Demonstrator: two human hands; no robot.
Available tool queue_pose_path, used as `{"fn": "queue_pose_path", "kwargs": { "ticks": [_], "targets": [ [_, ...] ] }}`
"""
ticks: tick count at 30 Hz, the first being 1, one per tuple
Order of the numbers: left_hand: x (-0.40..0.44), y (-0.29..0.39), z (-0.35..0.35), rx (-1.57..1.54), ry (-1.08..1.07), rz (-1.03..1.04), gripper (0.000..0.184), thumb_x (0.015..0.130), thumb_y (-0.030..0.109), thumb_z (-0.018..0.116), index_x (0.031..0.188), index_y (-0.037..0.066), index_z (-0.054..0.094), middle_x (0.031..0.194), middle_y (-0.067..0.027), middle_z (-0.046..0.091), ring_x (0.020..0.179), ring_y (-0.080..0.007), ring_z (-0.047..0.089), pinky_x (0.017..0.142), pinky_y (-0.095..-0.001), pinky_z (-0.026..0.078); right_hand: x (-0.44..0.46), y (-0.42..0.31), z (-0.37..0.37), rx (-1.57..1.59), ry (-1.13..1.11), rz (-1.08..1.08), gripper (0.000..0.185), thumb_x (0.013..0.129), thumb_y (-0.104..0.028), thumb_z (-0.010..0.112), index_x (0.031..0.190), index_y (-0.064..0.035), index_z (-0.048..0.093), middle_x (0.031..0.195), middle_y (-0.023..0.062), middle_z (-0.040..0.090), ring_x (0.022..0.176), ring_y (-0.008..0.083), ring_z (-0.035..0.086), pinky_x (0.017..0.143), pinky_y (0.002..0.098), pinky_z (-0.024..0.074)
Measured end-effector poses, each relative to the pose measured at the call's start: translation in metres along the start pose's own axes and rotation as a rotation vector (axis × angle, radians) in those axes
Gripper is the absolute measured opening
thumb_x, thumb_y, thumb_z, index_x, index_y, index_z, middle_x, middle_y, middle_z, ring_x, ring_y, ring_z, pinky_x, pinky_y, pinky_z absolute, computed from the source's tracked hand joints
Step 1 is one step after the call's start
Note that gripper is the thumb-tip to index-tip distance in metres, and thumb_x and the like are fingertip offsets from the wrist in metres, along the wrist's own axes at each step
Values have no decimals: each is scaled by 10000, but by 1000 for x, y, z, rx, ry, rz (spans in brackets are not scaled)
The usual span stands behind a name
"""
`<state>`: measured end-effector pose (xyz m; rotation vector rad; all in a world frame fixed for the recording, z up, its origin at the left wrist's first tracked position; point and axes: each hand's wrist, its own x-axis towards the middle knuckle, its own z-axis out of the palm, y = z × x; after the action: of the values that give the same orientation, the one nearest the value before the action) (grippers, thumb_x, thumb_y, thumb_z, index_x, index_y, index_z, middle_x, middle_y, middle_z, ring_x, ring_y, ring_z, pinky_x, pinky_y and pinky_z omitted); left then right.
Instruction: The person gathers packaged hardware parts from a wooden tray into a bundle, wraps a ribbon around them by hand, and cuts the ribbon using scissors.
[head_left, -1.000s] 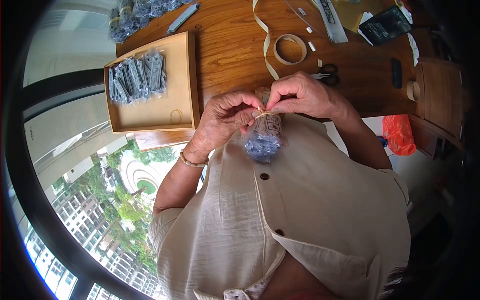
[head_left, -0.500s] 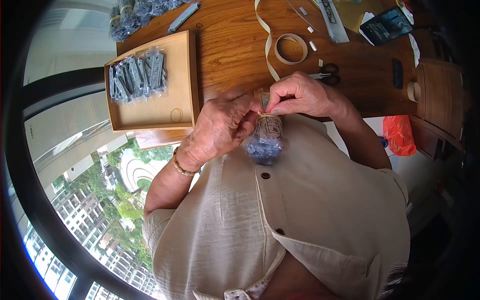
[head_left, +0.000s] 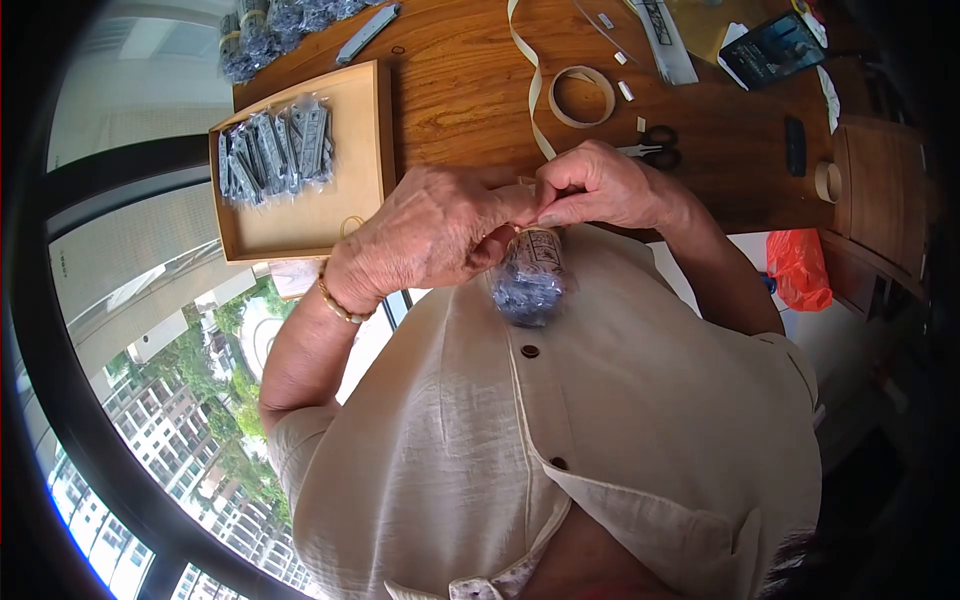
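Note:
A bundle of plastic-wrapped printed strips (head_left: pixel 532 275) rests upright against the front of the shirt, with a tan band (head_left: pixel 537 231) around its upper end. My left hand (head_left: pixel 440 225) is at the left side of that end, its thumb and forefinger pinched at the band, the other fingers curled. From the right, my right hand (head_left: pixel 600 188) pinches the same spot, thumb and forefinger pressed together. The fingertips of both hands meet there and hide the top of the bundle. What exactly lies between them is too small to make out, though it seems to be the band.
A wooden tray (head_left: pixel 386 150) on the left holds several wrapped strips (head_left: pixel 275 155) and a rubber band (head_left: pixel 350 225). Beyond my hands lie a tape roll (head_left: pixel 581 97), scissors (head_left: pixel 658 148) and a long ribbon (head_left: pixel 535 90). More bundles (head_left: pixel 255 45) sit at the far left.
My left hand and forearm have swung out to the left, the back of the hand turning up, fingertips still at the band. My right hand has barely shifted.

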<state>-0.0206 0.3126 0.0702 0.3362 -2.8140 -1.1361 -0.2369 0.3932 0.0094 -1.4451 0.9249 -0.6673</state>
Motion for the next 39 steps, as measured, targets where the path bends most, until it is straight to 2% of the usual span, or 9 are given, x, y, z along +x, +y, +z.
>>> {"fn": "queue_pose_path", "kwargs": {
  "ticks": [8, 17, 20, 23, 26, 29, 32, 35, 39],
  "targets": [
    [20, 4, -17, 104, -185, 53, 246, 657, -7, 694, 877, 79, 625, 823, -47, 629, 712, -271, 642, 600, -385, 499, -1, -3, -3, -37, 20, 35, 208, 816, -167, 735, 883, 23, 683, 725, 109, 654, 659, 151, 600, 626, 306, 473],
    [28, 11, -19, 165, -240, 70, 214, 670, -13, 676, 859, 63, 609, 820, -66, 618, 741, -272, 640, 628, -388, 504, 1, 1, -3, -68, 37, 53, 228, 807, -178, 715, 895, 29, 677, 752, 117, 672, 686, 169, 615, 649, 317, 483],
    [26, 4, -14, 77, -193, 70, 190, 699, -21, 672, 857, 51, 596, 836, -78, 611, 759, -283, 636, 626, -380, 501, 0, -4, -7, -61, 8, 68, 219, 811, -176, 720, 891, 24, 682, 751, 108, 675, 689, 156, 617, 646, 310, 483],
    [23, -9, -5, -171, -125, 69, 182, 729, -32, 661, 876, 46, 586, 839, -76, 599, 761, -283, 626, 636, -355, 499, -2, 1, -6, -2, 4, 38, 202, 818, -167, 732, 876, 21, 686, 738, 95, 671, 668, 139, 608, 624, 299, 475],
    [17, -21, 2, -309, -120, 50, 152, 768, -17, 644, 883, 47, 567, 820, -64, 571, 722, -236, 602, 634, -311, 484, -4, 3, -6, 35, 8, 23, 196, 825, -160, 749, 858, 24, 688, 721, 84, 662, 637, 125, 595, 596, 284, 462],
    [12, -21, 1, -494, -200, -108, 125, 799, 6, 629, 898, 41, 561, 858, -40, 561, 763, -156, 565, 675, -268, 461, -3, 5, -5, 62, 6, 11, 185, 829, -161, 746, 860, 14, 696, 731, 74, 673, 648, 114, 606, 599, 273, 465],
    [-1, -27, 13, -809, -146, -268, 84, 843, 39, 610, 907, 31, 556, 916, -25, 555, 846, -113, 527, 731, -254, 443, -3, 4, -5, 89, 8, 7, 169, 837, -155, 739, 867, 7, 701, 734, 66, 680, 654, 106, 612, 598, 264, 463],
    [-9, -33, 26, -905, -79, -263, 96, 868, 39, 638, 935, 21, 571, 955, -17, 555, 913, -111, 521, 802, -266, 446, -5, 4, -4, 70, 10, 10, 158, 843, -149, 733, 874, 3, 705, 728, 54, 680, 648, 92, 603, 586, 258, 454],
    [-15, -27, 36, -965, 103, -227, 158, 862, 43, 693, 990, 16, 603, 969, -33, 579, 928, -130, 550, 835, -281, 462, -6, 0, -5, 95, 3, 24, 143, 843, -139, 731, 884, -4, 710, 721, 38, 675, 632, 72, 577, 569, 247, 438]
  ]
}}
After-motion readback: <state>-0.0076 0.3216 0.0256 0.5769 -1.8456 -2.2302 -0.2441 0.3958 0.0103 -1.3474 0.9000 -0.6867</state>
